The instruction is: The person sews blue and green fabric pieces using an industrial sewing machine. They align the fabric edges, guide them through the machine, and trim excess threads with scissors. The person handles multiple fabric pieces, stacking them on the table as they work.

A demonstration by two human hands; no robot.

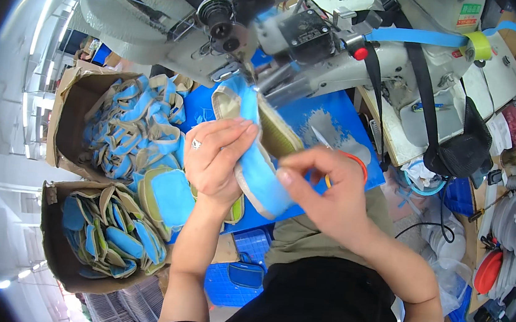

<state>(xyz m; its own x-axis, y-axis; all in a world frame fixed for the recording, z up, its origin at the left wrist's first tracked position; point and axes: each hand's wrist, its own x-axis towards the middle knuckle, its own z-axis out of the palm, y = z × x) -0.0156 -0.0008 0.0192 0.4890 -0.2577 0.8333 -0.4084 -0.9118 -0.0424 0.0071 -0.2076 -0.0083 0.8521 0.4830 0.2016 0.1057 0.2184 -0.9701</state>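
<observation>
Bent round in front of me is a blue fabric piece [262, 183] with beige edging and an olive-green mesh panel inside. Its upper end reaches up near the sewing machine's needle area. My left hand [218, 157], with a ring on one finger, is closed on its left side. At the right edge of the piece, my right hand [332, 196] has its thumb and curled fingers, slightly blurred. Orange-handled scissors [362, 165] appear within its curled fingers, blade pointing up and left. The hand hides much of their handle.
A grey sewing machine [304, 72] spans the top. At left, one cardboard box [63, 117] holds blue-and-beige fabric loops; a nearer box [54, 247] holds oval panels. More panels [170, 199] lie beside the left hand. A blue crate [230, 285] sits below. Straps hang at right.
</observation>
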